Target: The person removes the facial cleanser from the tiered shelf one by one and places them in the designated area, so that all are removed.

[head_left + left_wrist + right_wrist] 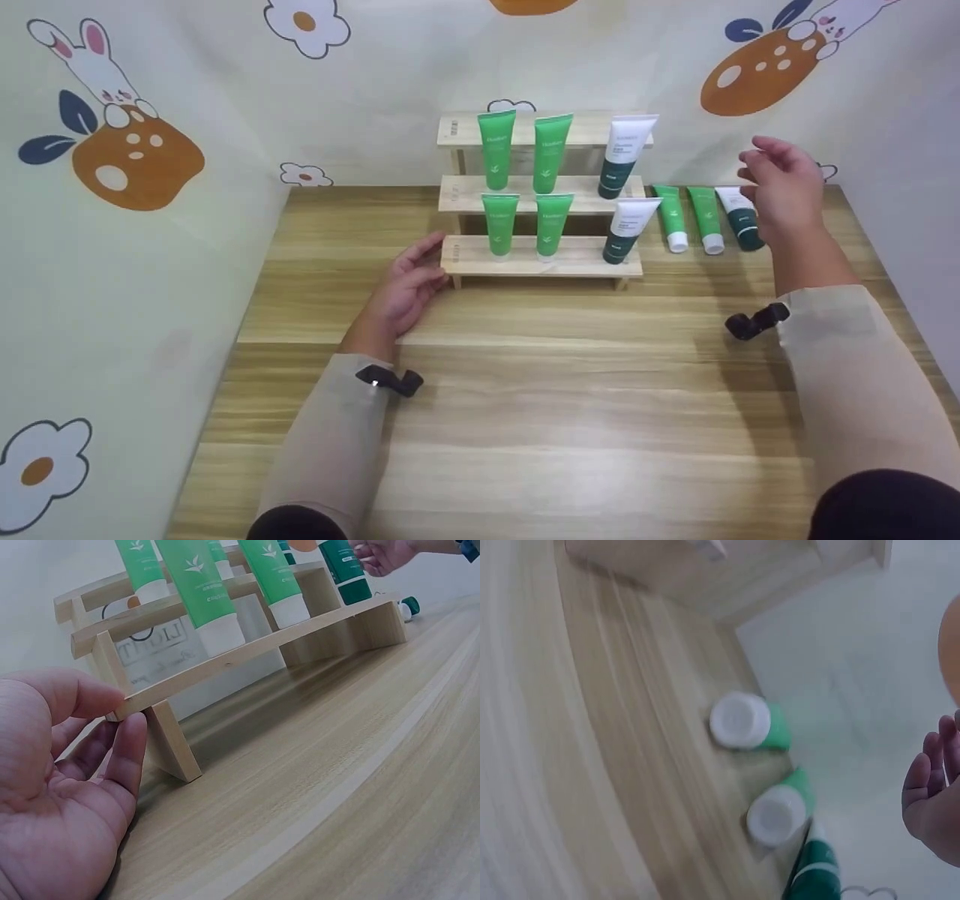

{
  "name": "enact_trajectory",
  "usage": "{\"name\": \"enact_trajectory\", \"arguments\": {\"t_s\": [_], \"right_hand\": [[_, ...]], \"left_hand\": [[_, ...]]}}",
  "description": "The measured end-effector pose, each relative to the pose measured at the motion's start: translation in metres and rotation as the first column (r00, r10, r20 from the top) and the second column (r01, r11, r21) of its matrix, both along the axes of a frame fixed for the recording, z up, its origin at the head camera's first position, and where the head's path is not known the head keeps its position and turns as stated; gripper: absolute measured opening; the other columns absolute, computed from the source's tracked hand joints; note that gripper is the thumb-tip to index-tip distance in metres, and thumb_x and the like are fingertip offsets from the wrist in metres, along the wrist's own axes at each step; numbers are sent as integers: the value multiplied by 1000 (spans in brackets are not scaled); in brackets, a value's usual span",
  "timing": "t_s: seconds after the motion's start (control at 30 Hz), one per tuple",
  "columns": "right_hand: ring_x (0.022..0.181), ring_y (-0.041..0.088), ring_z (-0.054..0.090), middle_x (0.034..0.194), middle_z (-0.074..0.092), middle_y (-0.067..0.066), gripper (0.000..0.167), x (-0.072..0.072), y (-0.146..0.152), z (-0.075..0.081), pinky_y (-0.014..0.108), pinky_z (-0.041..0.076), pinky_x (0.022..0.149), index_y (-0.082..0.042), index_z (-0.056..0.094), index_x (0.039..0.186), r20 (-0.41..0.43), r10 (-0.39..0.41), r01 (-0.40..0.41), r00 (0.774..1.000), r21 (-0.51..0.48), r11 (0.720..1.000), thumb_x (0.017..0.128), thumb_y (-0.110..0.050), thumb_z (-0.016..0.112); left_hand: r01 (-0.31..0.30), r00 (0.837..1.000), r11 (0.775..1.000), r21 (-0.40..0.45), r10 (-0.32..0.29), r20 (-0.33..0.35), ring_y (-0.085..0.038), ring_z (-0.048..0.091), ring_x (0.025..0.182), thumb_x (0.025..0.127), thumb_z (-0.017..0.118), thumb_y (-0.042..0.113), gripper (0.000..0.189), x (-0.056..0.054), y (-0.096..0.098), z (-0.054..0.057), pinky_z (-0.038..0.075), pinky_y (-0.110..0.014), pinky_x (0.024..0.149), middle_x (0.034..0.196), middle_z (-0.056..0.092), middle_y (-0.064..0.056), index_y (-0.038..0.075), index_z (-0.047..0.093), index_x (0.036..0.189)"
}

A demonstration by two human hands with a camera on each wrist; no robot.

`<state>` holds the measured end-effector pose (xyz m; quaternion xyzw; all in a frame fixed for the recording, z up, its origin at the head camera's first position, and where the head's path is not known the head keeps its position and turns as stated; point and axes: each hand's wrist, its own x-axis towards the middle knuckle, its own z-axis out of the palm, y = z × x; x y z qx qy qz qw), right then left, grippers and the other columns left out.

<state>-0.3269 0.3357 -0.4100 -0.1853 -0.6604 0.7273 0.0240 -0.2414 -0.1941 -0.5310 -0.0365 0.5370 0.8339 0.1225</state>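
My left hand [409, 289] pinches the left end of the lowest plank of a wooden three-step display rack [577, 259], its thumb and fingers around the plank's corner in the left wrist view. On the bottom step stand two green tubes [501, 225] and a white-and-dark-green tube [631, 225]. The middle step bears two more green tubes [553, 154] and another white-and-dark-green tube [628, 154]. To the right, my right hand [786, 187] is raised with loosely bent fingers and holds nothing. It partly covers a lying white-and-dark-green tube [744, 225].
Two green tubes [704, 214] with white caps lie on the wood-grain table [570, 405] between the rack and the right hand. A patterned wall covering [375, 112] with flowers, oranges and rabbits rises behind the rack and along the left side.
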Motion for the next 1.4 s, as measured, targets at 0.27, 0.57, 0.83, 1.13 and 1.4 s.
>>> {"name": "enact_trajectory", "arguments": {"t_s": [0.27, 0.57, 0.83, 1.13, 1.4], "right_hand": [[109, 18, 64, 121, 68, 2, 62, 6, -31, 14, 22, 59, 80, -14, 63, 141, -128, 73, -79, 989, -43, 996, 87, -32, 88], [101, 20, 66, 113, 70, 3, 52, 12, -47, 19, 22, 59, 74, -14, 67, 134, -193, 112, -120, 975, -31, 992, 88, -27, 88], [99, 21, 69, 111, 71, 5, 52, 17, -62, 29, 23, 60, 73, -13, 68, 132, -257, 163, -174, 952, -21, 984, 87, -26, 89], [105, 20, 71, 111, 70, 5, 50, 18, -83, 32, 23, 62, 80, -13, 67, 132, -273, 235, -226, 933, 65, 972, 88, -28, 88], [115, 23, 73, 123, 73, 8, 44, 18, -100, 34, 24, 63, 86, -13, 67, 134, -320, 276, -265, 906, 80, 961, 94, -22, 83]], "left_hand": [[-7, 1000, 1000, 8, 7, 11, -18, 62, 124, 95, 59, -12, 69, 0, -1, 0, 59, -26, 99, 167, 44, -4, 10, 48, 160], [6, 1000, 1000, 17, -6, 0, -17, 62, 122, 96, 57, -13, 71, -1, -1, 1, 59, -25, 97, 167, 44, -6, 6, 42, 162], [1, 1000, 1000, 2, -1, -12, -15, 61, 118, 96, 55, -14, 70, 0, 1, 0, 58, -23, 93, 165, 43, -7, 7, 44, 162], [-3, 1000, 1000, 19, 3, -4, -15, 61, 118, 95, 56, -14, 70, 0, 0, 1, 59, -23, 93, 165, 43, -7, 6, 45, 161], [6, 1000, 1000, 7, -6, -1, -16, 62, 119, 96, 57, -13, 70, 0, -1, 1, 59, -24, 95, 167, 42, -5, 8, 44, 162]]}}
